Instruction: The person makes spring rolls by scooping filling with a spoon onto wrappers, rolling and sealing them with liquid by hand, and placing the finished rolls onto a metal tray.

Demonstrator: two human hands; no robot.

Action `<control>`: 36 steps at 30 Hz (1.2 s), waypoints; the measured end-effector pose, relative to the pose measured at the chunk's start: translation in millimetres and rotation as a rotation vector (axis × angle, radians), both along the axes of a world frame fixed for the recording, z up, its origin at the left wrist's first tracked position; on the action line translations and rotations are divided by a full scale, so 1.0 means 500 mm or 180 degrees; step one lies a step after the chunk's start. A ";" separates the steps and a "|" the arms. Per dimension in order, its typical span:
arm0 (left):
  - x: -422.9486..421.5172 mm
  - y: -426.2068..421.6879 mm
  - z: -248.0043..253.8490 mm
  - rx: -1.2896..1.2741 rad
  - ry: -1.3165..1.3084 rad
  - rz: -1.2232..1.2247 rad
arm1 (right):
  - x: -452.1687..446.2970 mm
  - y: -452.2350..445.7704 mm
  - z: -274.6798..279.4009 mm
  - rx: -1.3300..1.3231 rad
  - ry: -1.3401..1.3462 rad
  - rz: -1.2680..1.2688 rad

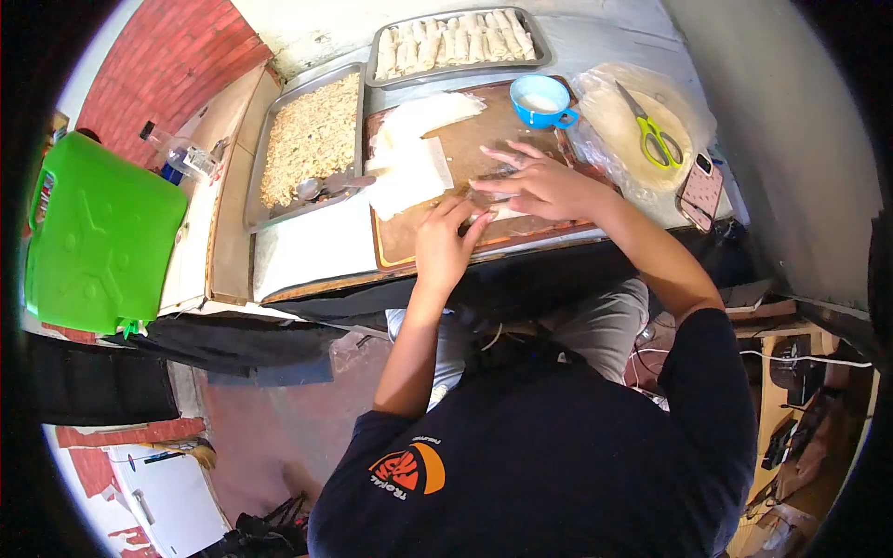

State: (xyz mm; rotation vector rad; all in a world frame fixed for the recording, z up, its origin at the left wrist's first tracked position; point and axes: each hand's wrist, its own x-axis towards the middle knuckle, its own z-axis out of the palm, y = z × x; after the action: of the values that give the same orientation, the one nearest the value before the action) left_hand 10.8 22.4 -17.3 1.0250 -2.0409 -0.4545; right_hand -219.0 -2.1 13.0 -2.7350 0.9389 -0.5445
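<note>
On the brown board (400, 244), a pale spring roll wrapper (505, 213) lies partly hidden beneath my hands. My left hand (445, 244) is closed, thumb and fingers pinching at the wrapper's left end. Over its right part, my right hand (549, 189) has its fingers spread, the fingertips pointing left. Just left of both hands, flat wrappers (409, 177) lie on the board, with more wrappers (437, 112) behind them. A blue cup (538, 116) with whitish liquid stands at the board's back right corner.
At the left is a metal tray of chopped filling (312, 130) with a spoon (312, 189). Finished rolls fill a tray (456, 76) at the back. On the right lie bagged round wrappers (605, 139), green-handled scissors (659, 147) and a phone (699, 192). A green jerrycan (102, 232) stands far left.
</note>
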 end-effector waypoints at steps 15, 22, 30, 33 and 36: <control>-0.004 -0.009 0.010 0.0019 0.0002 -0.0165 | -0.070 0.120 -0.024 -0.0788 -0.0502 -0.1358; -0.004 -0.032 0.032 0.0196 -0.0346 -0.0254 | -0.016 0.123 -0.049 -0.0734 -0.0974 -0.1608; -0.048 -0.044 0.017 0.0173 -0.0428 0.0493 | -0.003 0.088 -0.060 -0.0819 -0.1134 -0.1999; -0.051 -0.044 0.029 -0.0207 -0.0491 0.0475 | 0.002 0.068 -0.067 -0.0615 -0.1202 -0.2208; -0.040 -0.049 0.034 -0.0110 -0.0485 0.0215 | 0.005 0.066 -0.052 -0.0365 -0.1326 -0.2245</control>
State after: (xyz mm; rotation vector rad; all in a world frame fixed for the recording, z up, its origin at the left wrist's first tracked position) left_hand -9.4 -2.1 -0.2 1.1338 -2.1328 -0.3129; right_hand -216.3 31.0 -12.9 -2.1635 1.7681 -1.2484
